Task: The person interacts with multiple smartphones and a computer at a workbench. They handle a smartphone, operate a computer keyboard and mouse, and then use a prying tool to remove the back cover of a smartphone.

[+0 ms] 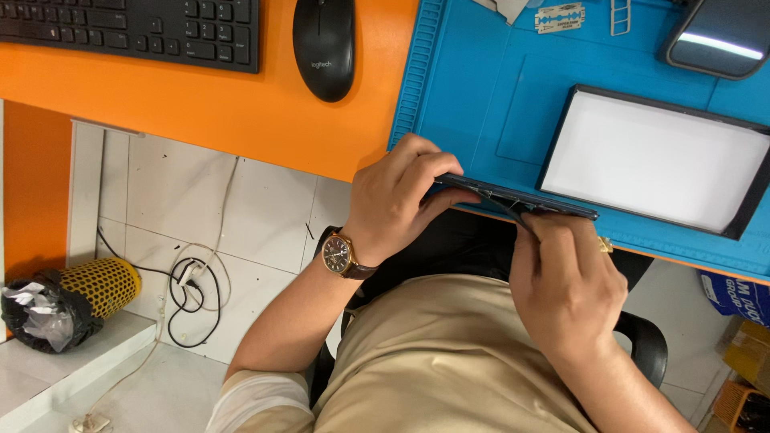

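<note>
At the far left, well away from either grip, a yellow mesh wastebasket (pixel 100 285) lies low beside the counter, lined with a black bag (pixel 36 313) with crumpled clear plastic in its mouth; nothing else in it can be made out. Cables (pixel 188 293) trail over the tiled floor (pixel 257 216) between it and the person.

Above the left grip, on the orange counter (pixel 224 104), sit a black keyboard (pixel 136 28) and a black mouse (pixel 323 46).

The left hand (pixel 393 200), a watch (pixel 338 254) on its wrist, has its grip closed round the left end of a dark smartphone (pixel 517 199), held edge-on at the counter's near edge, fingers curled over the top and thumb beneath. Just to the right, the right hand (pixel 565 281) pinches a thin dark tool (pixel 520 216), its tip touching the phone's lower edge at about the middle; whether it has entered the seam cannot be told.

By the look of it, the work is early: the phone appears whole, with no gap or lifted panel visible, so any separating seems yet to be done.

Beyond the right grip, on the blue repair mat (pixel 481 104), lies a flat white panel in a dark frame (pixel 654 160), a razor blade (pixel 559 18) further up, and a second dark phone (pixel 718 38) at the top right. Cardboard boxes (pixel 742 353) stand on the floor at the far right, contents unclear.
</note>
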